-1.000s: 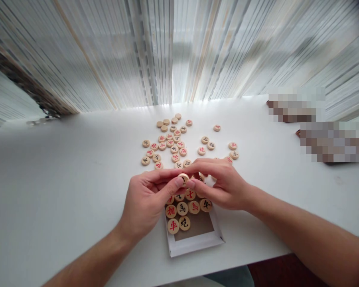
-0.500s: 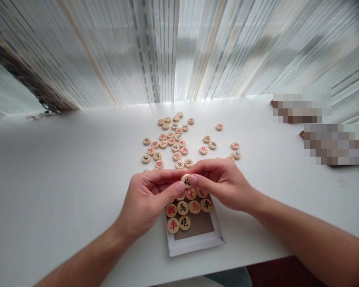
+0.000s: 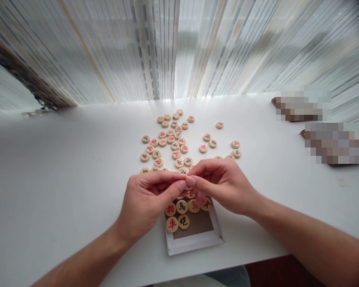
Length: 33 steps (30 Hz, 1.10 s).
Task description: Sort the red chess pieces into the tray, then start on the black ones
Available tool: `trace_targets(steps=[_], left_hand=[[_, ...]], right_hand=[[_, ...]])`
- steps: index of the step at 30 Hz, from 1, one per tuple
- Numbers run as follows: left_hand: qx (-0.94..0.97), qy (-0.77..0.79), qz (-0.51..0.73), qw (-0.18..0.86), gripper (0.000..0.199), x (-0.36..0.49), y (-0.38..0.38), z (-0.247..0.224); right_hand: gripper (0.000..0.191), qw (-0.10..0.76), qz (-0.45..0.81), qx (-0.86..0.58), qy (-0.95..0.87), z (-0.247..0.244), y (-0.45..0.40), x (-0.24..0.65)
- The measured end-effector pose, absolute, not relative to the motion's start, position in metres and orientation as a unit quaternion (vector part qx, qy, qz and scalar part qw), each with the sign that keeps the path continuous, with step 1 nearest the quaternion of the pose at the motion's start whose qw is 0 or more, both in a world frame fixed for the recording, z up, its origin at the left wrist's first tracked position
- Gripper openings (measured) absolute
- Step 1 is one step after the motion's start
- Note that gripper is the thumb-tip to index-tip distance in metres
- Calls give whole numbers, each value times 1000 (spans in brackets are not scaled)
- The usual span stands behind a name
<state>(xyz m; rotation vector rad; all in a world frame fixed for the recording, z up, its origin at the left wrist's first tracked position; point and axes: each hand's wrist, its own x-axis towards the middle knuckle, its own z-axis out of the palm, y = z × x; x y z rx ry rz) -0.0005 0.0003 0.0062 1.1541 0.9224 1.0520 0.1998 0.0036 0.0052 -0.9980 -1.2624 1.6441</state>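
Wooden disc (image 3: 189, 187) held in a narrow grip between left hand (image 3: 146, 199) and right hand (image 3: 224, 187), above the white box (image 3: 197, 241) — handling stage, I reckon (mostly hidden, though) — next move needs a light touch.

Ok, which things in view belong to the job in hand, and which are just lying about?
In the job, as I read it:
left hand, right hand
pinched disc, mostly hidden
white box
discs in it
probably the loose discs

Lying about:
two brown-edged things, right, blurred out
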Motion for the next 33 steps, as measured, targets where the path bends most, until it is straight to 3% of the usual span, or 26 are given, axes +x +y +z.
trace_targets(steps=[7, 17, 33], left_hand=[[462, 404, 443, 653, 8, -5, 1, 0], [483, 396, 447, 641, 25, -3, 2, 6], [668, 355, 469, 455, 44, -8, -6, 5]], right_hand=[[31, 397, 704, -373, -456, 3, 2, 199], [39, 387, 737, -366, -415, 2, 4, 201], [37, 349, 774, -366, -381, 4, 2, 200]])
